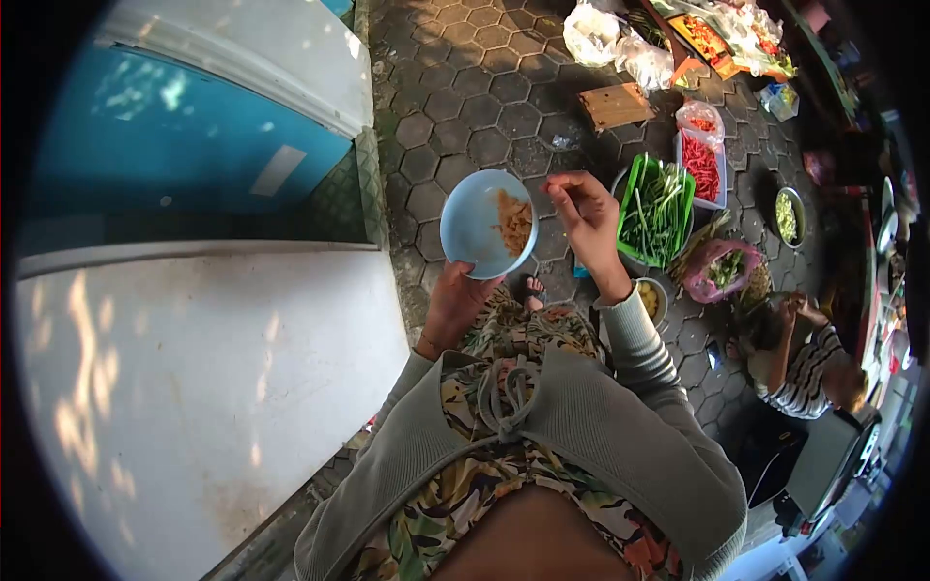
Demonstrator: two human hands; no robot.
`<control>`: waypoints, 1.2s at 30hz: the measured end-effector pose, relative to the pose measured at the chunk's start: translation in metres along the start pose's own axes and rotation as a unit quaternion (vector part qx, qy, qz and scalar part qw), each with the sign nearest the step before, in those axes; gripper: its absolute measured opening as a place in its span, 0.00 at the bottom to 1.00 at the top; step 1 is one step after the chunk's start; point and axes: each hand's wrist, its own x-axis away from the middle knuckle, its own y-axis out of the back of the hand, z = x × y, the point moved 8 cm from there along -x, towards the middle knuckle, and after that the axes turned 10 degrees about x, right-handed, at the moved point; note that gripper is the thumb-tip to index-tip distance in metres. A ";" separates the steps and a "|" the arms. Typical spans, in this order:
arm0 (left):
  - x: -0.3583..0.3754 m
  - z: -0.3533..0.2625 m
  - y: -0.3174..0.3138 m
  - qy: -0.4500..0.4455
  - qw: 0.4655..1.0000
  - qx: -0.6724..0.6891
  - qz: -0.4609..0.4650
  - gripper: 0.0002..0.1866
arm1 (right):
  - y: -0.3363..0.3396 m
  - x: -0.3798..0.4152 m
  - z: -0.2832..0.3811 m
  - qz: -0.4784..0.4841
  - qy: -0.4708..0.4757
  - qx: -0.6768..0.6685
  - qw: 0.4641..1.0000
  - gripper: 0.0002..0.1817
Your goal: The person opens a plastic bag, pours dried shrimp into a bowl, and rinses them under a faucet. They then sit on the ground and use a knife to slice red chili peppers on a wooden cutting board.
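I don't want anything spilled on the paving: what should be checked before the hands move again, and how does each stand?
1. Left hand grips round light-blue bowl from below: ok.
2. Bowl level: not ok, tilted toward the camera.
3. Orange-brown shredded food inside bowl: ok.
4. Right hand beside the rim, fingers pinched: ok; contents cannot tell.
5. Green rectangular tray of long beans apart from both hands: ok.

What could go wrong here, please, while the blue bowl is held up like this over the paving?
The left hand grips the blue bowl only at its lower rim, and it looks tilted, so the orange food might slide out. The right hand pinches just beside the rim; a nudge could tip it onto the paving.
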 end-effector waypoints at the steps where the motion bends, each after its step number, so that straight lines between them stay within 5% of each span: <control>1: -0.016 -0.005 -0.010 -0.004 0.999 -0.026 0.020 0.28 | 0.000 -0.017 -0.002 0.000 -0.004 -0.015 1.000 0.05; 10: -0.210 -0.058 -0.076 -0.009 0.981 -0.190 0.038 0.26 | 0.036 -0.132 -0.086 -0.073 -0.054 0.132 0.987 0.07; 13: -0.268 -0.063 -0.115 0.030 0.973 -0.220 0.068 0.25 | 0.036 -0.175 -0.072 -0.048 -0.017 0.362 0.931 0.10; 16: -0.347 -0.058 -0.173 0.072 0.949 -0.285 0.115 0.25 | 0.063 -0.228 -0.066 -0.145 -0.004 0.419 0.896 0.10; 21: -0.422 -0.029 -0.243 0.137 0.923 -0.328 0.145 0.30 | 0.114 -0.260 -0.075 -0.250 -0.115 0.402 0.874 0.15; 24: -0.462 -0.003 -0.277 0.164 0.918 -0.316 0.176 0.28 | 0.145 -0.291 -0.075 -0.294 -0.098 0.436 0.845 0.16; 29: -0.538 0.025 -0.274 0.169 0.919 -0.330 0.135 0.25 | 0.210 -0.341 -0.122 -0.311 -0.114 0.351 0.876 0.13; 36: -0.598 0.050 -0.350 0.187 0.909 -0.358 0.103 0.27 | 0.285 -0.444 -0.139 -0.261 -0.113 0.337 0.898 0.10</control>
